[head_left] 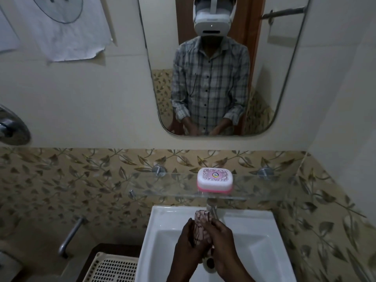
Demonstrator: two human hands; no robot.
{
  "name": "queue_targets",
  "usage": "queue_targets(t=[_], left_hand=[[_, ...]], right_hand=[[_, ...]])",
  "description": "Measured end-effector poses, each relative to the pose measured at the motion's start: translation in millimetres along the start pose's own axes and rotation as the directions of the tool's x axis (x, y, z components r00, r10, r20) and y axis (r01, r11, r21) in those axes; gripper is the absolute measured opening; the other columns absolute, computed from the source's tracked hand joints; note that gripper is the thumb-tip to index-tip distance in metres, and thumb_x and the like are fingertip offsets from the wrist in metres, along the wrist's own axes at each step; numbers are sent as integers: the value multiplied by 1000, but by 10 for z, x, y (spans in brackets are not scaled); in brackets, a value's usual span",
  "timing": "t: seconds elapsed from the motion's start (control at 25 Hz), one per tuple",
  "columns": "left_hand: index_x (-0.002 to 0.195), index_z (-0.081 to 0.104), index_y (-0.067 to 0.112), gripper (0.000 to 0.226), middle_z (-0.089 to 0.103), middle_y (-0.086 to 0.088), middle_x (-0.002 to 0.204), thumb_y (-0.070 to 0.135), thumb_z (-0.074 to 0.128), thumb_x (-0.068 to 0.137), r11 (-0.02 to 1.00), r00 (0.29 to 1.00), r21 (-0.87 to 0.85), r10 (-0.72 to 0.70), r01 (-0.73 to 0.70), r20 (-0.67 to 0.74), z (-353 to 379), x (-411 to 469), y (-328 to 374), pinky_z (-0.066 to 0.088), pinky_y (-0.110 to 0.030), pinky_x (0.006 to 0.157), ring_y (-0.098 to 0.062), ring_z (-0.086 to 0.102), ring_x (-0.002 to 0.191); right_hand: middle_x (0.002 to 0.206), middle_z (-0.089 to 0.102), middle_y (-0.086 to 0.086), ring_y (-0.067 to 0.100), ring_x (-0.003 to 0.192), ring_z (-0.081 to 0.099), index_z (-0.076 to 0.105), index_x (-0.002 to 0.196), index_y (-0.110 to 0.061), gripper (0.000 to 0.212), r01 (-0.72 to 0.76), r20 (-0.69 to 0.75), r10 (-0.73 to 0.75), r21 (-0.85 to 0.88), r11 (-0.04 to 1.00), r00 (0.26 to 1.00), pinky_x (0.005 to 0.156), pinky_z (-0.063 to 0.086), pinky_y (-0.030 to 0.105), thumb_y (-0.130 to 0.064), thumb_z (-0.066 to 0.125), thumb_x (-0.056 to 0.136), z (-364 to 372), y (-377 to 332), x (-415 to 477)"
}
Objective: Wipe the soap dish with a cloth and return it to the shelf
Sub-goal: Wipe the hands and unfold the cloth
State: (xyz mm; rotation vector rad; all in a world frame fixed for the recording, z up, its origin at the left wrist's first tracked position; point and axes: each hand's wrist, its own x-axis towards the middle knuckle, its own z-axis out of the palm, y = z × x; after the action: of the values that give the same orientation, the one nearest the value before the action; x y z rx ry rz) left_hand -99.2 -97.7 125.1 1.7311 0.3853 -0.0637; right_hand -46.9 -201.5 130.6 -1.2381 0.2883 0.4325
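Note:
A pink and white soap dish (215,180) with a patterned lid stands closed on the glass shelf (162,187) above the sink. Below it, over the white basin (254,237), my left hand (187,245) and my right hand (222,241) are pressed together around a bunched pink patterned cloth (201,222). The cloth sticks up between my fingers, close to the tap (212,208). Both hands are well below the shelf and apart from the soap dish.
A mirror (219,64) hangs above the shelf and reflects a person in a checked shirt. A cream plastic basket (109,267) sits left of the sink. A metal pipe (70,235) and a round chrome fitting (12,127) stick out from the left wall.

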Motion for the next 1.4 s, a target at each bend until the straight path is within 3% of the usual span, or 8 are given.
queue_targets(t=[0.28,0.52,0.68,0.8,1.04,1.12,1.28,1.4], left_hand=[[130,51,31,65,76,-8,106,35,77,71,989,1000,-146,-12,14,9,45,73,-120,50,-29,53,-29,73,86],[100,70,7,36,72,-16,79,31,61,75,870,986,-470,-166,147,1,-88,81,-214,51,-32,51,-31,66,64],[109,73,0,49,74,-26,107,40,48,96,618,931,-711,-335,334,145,-448,196,-285,59,-58,76,-44,73,92],[119,68,-4,52,68,-31,119,38,48,97,501,908,-765,-317,405,274,-682,200,-398,59,-58,78,-44,72,98],[131,56,-11,38,54,-37,136,-2,55,94,635,917,-663,-252,398,310,-887,174,-521,50,-59,100,-51,55,124],[123,61,-13,35,62,-37,125,-4,52,90,662,897,-606,-355,440,264,-928,204,-524,53,-57,95,-48,64,113],[91,65,-9,24,72,-21,69,-2,42,93,728,890,-568,-455,384,19,-1107,280,-561,59,-34,57,-27,71,62],[96,70,-7,23,75,-21,81,7,52,94,672,858,-596,-510,439,57,-1334,265,-692,61,-39,62,-30,73,69]], right_hand=[[81,76,14,29,73,70,76,82,-10,12,-211,3,211,-60,976,977,67,50,34,-22,76,80,33,-129,73],[86,75,22,33,69,74,66,100,-4,27,4,-130,-25,-157,988,991,59,59,38,-24,48,103,-13,-62,135],[90,77,21,34,72,74,69,101,-3,31,-37,-12,36,-77,996,999,57,59,38,-31,56,100,-210,-157,192],[87,79,15,33,77,76,68,105,-3,23,-41,64,55,-206,978,996,60,61,39,1,73,83,-305,-114,205],[94,79,15,35,86,75,72,105,-5,30,-37,65,58,-288,957,996,68,61,39,13,62,83,-409,-80,282],[97,77,16,36,89,73,70,107,-6,30,-39,50,56,-296,954,997,69,60,38,12,59,86,-383,-41,288],[97,76,22,37,85,72,69,102,-4,22,-158,65,180,-259,953,981,68,62,43,9,59,89,-238,35,375],[92,73,30,41,82,70,69,100,9,19,-240,47,264,-287,927,963,76,59,53,12,56,87,-70,186,482]])
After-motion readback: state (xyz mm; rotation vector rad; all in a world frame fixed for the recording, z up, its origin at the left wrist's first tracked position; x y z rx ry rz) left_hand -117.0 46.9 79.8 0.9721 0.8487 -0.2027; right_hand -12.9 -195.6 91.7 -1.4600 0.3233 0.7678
